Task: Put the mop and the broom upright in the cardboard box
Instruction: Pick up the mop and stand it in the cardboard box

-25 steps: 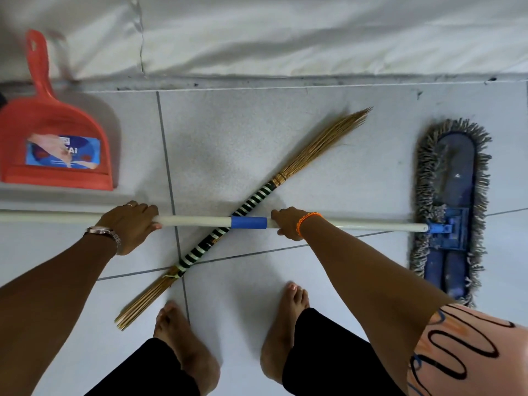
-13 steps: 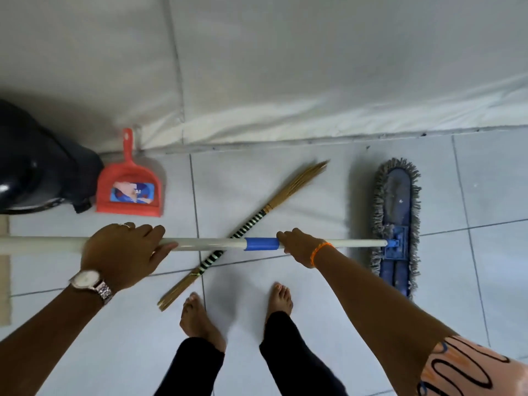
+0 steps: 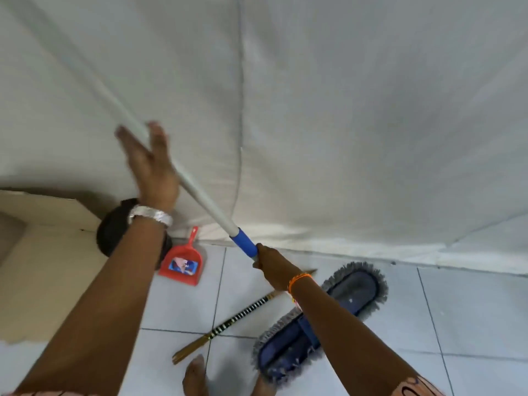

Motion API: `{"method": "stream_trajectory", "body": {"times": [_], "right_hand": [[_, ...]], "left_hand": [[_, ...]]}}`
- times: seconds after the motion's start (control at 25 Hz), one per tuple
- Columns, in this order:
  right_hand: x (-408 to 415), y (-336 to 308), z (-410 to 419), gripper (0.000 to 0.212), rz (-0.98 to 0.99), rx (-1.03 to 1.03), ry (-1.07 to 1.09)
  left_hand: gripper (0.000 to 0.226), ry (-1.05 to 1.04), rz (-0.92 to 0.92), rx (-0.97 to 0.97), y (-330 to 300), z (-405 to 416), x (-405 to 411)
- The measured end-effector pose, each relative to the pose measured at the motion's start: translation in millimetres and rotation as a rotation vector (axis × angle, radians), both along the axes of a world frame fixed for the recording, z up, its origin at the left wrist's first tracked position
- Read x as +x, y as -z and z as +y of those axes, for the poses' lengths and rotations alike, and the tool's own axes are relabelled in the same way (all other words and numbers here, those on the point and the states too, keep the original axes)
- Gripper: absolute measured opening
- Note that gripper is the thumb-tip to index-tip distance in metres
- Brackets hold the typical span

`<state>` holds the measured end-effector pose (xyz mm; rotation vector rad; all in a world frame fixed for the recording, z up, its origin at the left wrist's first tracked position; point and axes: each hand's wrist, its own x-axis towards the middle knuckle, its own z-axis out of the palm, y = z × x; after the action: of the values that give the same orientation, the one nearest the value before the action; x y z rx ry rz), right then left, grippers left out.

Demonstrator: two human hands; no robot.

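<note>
The mop's white handle with its blue grip slants up and to the left across the wall. My right hand grips the handle just below the blue grip. My left hand is higher up with fingers spread, palm against the pole, not closed round it. The blue fringed mop head rests on the tiles, partly behind my right forearm. The broom, with a black-and-white striped handle and straw bristles, lies flat on the floor. The cardboard box stands at the left edge.
A red dustpan lies by the wall. A black rounded object sits between the box and the dustpan, behind my left wrist. A white cloth covers the wall. My bare feet are at the bottom edge.
The mop handle has swung from level to steeply tilted, its far end going up and left. My left hand has opened off the pole. The mop head has turned on the floor.
</note>
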<state>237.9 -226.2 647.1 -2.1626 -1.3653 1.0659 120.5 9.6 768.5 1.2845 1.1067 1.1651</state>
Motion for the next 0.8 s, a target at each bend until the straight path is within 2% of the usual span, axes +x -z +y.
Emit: {"method": "stream_trajectory", "body": {"times": [0.08,0.12,0.24,0.48,0.6,0.8], "right_hand": [[-19,-20,12,0.013,0.05,0.027,0.01],[-32,-28,19,0.015,0.069,0.031,0.013],[-83,-48,44,0.027,0.185,0.058,0.071],[-225,-83,117,0.01,0.231,0.167,0.036],[-298,-82,162,0.014,0.184,0.209,-0.005],[-431,-79,231,0.012,0.229,0.228,0.003]], "left_hand": [[0.033,0.1,-0.249,0.009,-101,-49,-1],[0.025,0.107,-0.292,0.086,-131,-50,-13],[0.028,0.201,-0.281,0.152,-163,-53,-40],[0.034,0.413,-0.21,0.209,-199,-6,-168],[0.037,0.516,-0.157,0.235,-207,23,-239],[0.045,0.608,-0.139,0.222,-214,63,-367]]}}
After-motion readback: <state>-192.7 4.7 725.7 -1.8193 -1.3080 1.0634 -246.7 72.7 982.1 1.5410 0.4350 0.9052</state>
